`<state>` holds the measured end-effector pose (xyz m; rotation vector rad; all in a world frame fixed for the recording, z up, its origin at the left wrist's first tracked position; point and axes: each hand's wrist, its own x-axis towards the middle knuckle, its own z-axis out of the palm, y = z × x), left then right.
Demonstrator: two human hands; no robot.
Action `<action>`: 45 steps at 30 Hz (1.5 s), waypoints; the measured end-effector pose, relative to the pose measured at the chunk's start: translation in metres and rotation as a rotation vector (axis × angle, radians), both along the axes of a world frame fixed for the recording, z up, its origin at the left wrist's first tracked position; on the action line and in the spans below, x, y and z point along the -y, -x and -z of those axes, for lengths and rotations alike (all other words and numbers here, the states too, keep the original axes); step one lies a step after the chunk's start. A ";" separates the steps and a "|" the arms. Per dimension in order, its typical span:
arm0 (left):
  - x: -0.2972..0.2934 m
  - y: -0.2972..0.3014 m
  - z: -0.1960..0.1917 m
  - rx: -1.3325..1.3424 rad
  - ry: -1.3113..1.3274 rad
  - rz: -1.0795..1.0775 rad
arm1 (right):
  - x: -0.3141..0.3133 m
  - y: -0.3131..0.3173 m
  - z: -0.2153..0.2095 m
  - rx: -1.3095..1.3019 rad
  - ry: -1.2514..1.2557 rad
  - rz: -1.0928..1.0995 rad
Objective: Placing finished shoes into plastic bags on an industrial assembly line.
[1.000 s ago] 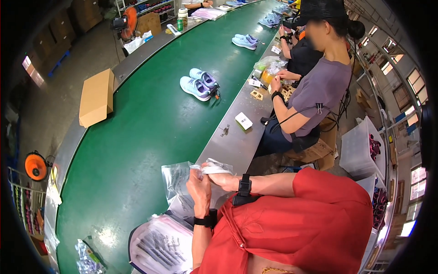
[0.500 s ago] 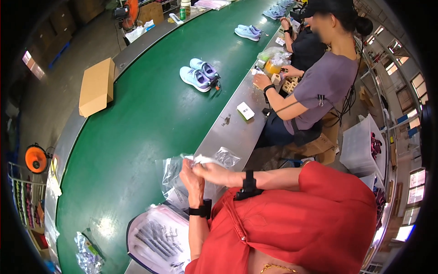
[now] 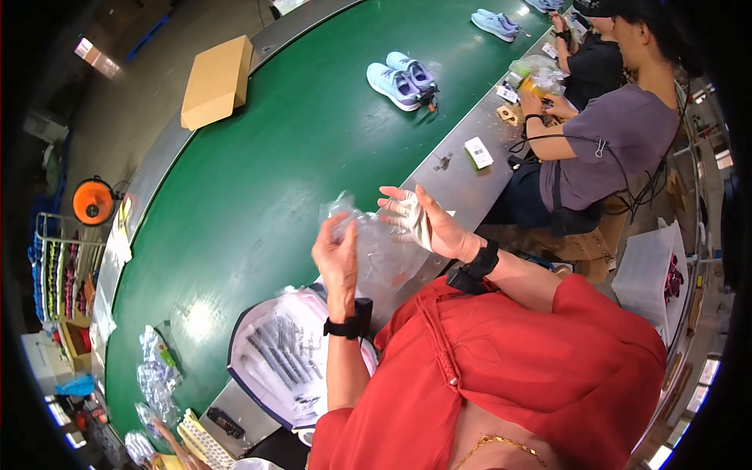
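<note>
In front of my chest my left hand (image 3: 337,254) has its fingers curled on a clear plastic bag (image 3: 384,262), which spreads toward my right hand and is partly blurred. My right hand (image 3: 439,223) is turned palm up with fingers apart; a white strip of wrap (image 3: 417,219) crosses its palm and fingers. Below my left hand stands a dark-rimmed bin (image 3: 237,374) holding a stack of flat clear bags (image 3: 286,352) with dark print. Both wrists wear black bands.
A green conveyor belt (image 3: 258,180) carries pairs of light blue sneakers (image 3: 399,81). An open cardboard box (image 3: 215,82) sits on its far edge. To the right a co-worker in a purple shirt (image 3: 611,145) works at the metal ledge (image 3: 462,184), where a small white-green box (image 3: 478,153) lies. Crumpled plastic (image 3: 159,376) lies at lower left.
My hands have come apart: the right has moved right and opened, while the left keeps hold of the bag. My view has shifted, bringing another person's arm into the lower left.
</note>
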<state>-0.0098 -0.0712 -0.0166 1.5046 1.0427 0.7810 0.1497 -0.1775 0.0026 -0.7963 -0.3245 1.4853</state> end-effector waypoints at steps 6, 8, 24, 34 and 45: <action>0.028 -0.033 -0.011 0.021 -0.085 0.160 | 0.000 0.014 -0.009 0.118 -0.106 -0.014; 0.030 -0.036 -0.006 0.080 -0.088 0.152 | 0.003 0.012 -0.006 0.076 -0.110 -0.077; 0.037 -0.030 -0.016 0.003 -0.352 0.202 | 0.009 0.021 -0.008 0.300 -0.150 -0.090; 0.035 -0.028 -0.018 -0.034 -0.421 0.221 | 0.012 0.015 0.003 0.321 -0.141 -0.151; 0.028 -0.030 -0.013 -0.082 -0.454 0.267 | 0.013 0.021 -0.010 0.440 -0.136 -0.199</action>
